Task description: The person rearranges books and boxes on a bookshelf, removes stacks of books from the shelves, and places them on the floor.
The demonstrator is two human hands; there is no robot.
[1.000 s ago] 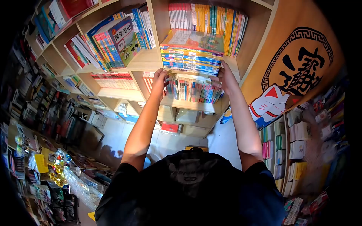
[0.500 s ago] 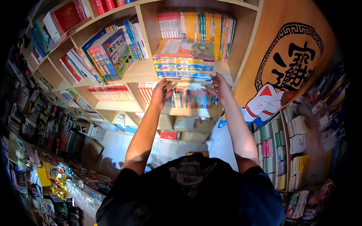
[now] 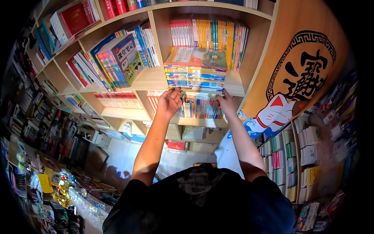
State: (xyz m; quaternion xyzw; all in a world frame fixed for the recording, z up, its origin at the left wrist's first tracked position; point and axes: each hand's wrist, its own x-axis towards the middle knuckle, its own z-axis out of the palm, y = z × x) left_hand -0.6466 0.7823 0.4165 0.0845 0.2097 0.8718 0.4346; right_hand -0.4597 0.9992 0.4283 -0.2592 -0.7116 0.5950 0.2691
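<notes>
A flat stack of thin, colourful books [image 3: 194, 78] lies in the lit shelf compartment, with a picture-covered book [image 3: 206, 56] on top. My left hand [image 3: 170, 103] is at the stack's lower left corner, palm turned upward and fingers extended, holding nothing I can see. At the lower right corner is my right hand [image 3: 226, 103], its index finger stretched toward the stack and the other fingers loosely bent. Whether the fingertips touch the books is unclear. Behind the stack stands a row of upright books [image 3: 202, 33]. More upright books [image 3: 200, 107] fill the shelf below, between my hands.
The wooden shelf unit [image 3: 154, 43] has further compartments at left, with leaning books [image 3: 113, 58]. On the right hangs an orange banner [image 3: 288, 23] with a white cat figure [image 3: 274, 111]. A low bookcase [image 3: 293, 156] stands at right, and crowded book piles line the left.
My left hand has rotated palm up near the stack's lower left corner. My right hand has moved slightly inward, its index finger now extended. The view has shifted slightly.
</notes>
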